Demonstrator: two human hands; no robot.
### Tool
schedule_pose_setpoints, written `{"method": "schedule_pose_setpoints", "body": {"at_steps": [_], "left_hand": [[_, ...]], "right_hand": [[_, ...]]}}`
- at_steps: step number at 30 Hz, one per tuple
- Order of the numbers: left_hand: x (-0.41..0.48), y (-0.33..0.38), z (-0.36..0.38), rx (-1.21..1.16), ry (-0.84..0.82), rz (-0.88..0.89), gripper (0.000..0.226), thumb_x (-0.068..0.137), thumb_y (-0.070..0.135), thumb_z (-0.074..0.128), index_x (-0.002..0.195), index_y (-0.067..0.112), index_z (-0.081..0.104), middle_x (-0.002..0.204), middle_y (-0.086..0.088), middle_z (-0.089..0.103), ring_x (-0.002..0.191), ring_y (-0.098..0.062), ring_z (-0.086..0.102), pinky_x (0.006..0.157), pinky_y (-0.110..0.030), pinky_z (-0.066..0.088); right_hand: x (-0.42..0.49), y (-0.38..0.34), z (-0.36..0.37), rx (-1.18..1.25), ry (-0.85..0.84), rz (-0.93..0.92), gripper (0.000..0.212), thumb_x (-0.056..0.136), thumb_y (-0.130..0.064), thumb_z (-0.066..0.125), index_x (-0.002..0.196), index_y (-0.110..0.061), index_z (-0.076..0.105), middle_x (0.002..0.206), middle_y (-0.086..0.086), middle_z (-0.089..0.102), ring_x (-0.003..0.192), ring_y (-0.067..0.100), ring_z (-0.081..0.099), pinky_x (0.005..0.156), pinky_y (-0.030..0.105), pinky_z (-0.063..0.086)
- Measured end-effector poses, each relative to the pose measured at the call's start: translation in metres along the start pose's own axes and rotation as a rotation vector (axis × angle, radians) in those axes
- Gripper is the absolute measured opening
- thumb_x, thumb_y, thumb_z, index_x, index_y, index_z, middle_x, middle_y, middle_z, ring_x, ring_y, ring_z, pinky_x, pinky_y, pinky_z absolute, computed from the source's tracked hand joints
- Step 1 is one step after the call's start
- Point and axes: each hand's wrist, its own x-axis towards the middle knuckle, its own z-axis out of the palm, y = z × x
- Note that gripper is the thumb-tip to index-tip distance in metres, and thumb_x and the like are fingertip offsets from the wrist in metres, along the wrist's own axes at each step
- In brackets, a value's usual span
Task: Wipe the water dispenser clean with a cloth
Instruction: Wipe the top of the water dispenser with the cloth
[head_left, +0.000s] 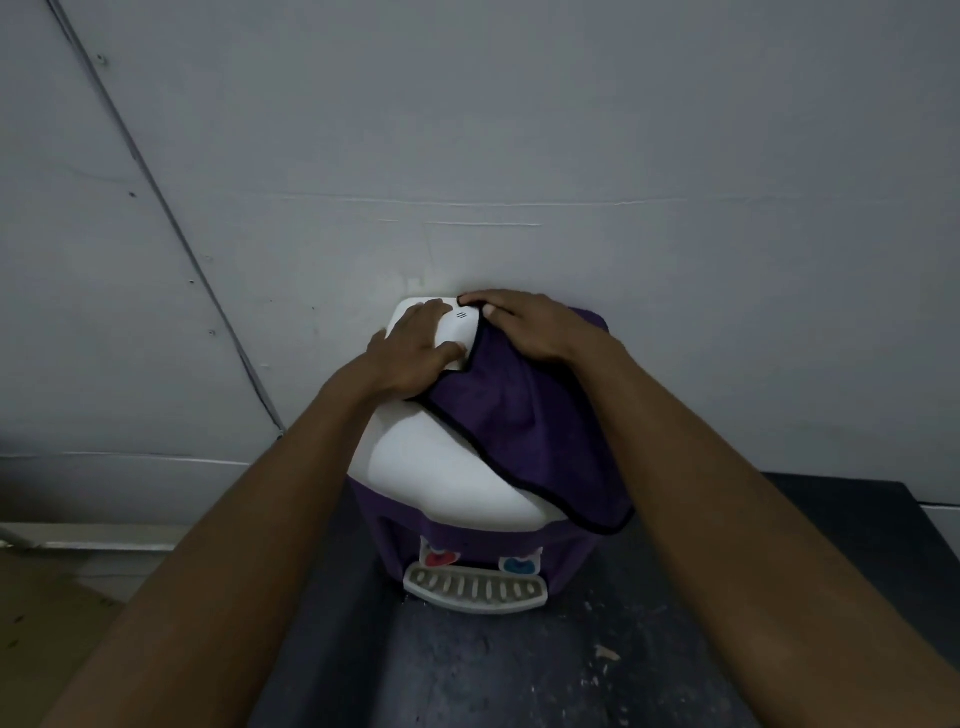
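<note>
A small water dispenser (436, 478) with a white top and purple body stands on a dark table against the wall. A purple cloth (524, 436) with a black hem is draped over its right top side. My right hand (530, 327) lies flat on the cloth near the back of the top, pressing it down. Spread on the bare white top at the left rear is my left hand (415, 353), its thumb touching the cloth's edge. Below the front sit a red tap (440, 559), a blue tap (515, 565) and a white drip tray (475, 590).
The dark table (519, 670) is speckled with pale crumbs in front of the dispenser. A grey wall (519, 156) rises right behind it, with a thin cable (171, 218) running diagonally down the left. A brown surface (47, 608) lies at lower left.
</note>
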Motion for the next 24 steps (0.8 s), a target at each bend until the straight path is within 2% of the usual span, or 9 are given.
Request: {"method": "schedule_pose_setpoints", "body": {"at_steps": [2,7,14,18,20,24], "left_hand": [[0.002,-0.002,0.000,0.014,-0.001,0.006,0.067,0.103,0.045,0.048,0.160,0.024,0.020,0.168,0.003,0.017,0.154,-0.019,0.018,0.124,-0.045,0.015],[0.004,-0.005,0.001,0.045,-0.031,0.032,0.064,0.106,0.041,0.044,0.161,0.024,0.015,0.170,0.005,0.010,0.155,-0.016,0.011,0.125,-0.046,0.010],[0.007,-0.003,0.001,0.014,0.006,0.010,0.066,0.104,0.040,0.048,0.160,0.021,0.019,0.169,0.000,0.017,0.152,-0.023,0.021,0.124,-0.045,0.014],[0.006,-0.004,-0.001,-0.004,-0.018,0.004,0.068,0.104,0.040,0.050,0.160,0.021,0.018,0.169,0.001,0.015,0.154,-0.022,0.019,0.125,-0.045,0.014],[0.006,-0.004,-0.003,-0.021,-0.032,0.006,0.068,0.103,0.041,0.051,0.160,0.021,0.019,0.169,0.002,0.015,0.154,-0.022,0.019,0.125,-0.046,0.014],[0.003,-0.001,-0.006,-0.034,-0.068,-0.003,0.076,0.094,0.052,0.050,0.159,0.023,0.022,0.167,0.000,0.019,0.152,-0.023,0.022,0.124,-0.052,0.016]], "right_hand": [[-0.009,0.009,-0.001,0.014,0.028,0.004,0.041,0.112,-0.025,0.034,0.151,-0.025,0.049,0.157,-0.005,0.047,0.145,0.014,0.040,0.116,0.025,0.027],[-0.028,0.028,0.001,0.073,0.116,0.063,0.043,0.113,-0.022,0.031,0.154,-0.015,0.043,0.159,0.003,0.043,0.147,0.018,0.037,0.112,0.016,0.020],[0.005,-0.001,0.009,-0.099,0.027,-0.046,0.042,0.112,-0.025,0.034,0.152,-0.023,0.048,0.156,-0.003,0.048,0.144,0.018,0.042,0.118,0.035,0.033],[-0.003,0.006,0.003,-0.052,0.022,-0.039,0.042,0.113,-0.026,0.034,0.152,-0.024,0.048,0.157,-0.004,0.048,0.144,0.016,0.041,0.118,0.028,0.029],[-0.013,0.018,0.001,0.012,0.062,0.023,0.042,0.113,-0.024,0.031,0.152,-0.021,0.048,0.157,-0.001,0.047,0.144,0.016,0.040,0.117,0.024,0.026],[-0.039,0.037,0.007,0.119,0.232,0.130,0.042,0.112,-0.019,0.029,0.148,-0.018,0.051,0.155,0.003,0.049,0.145,0.020,0.040,0.120,0.026,0.023]]}}
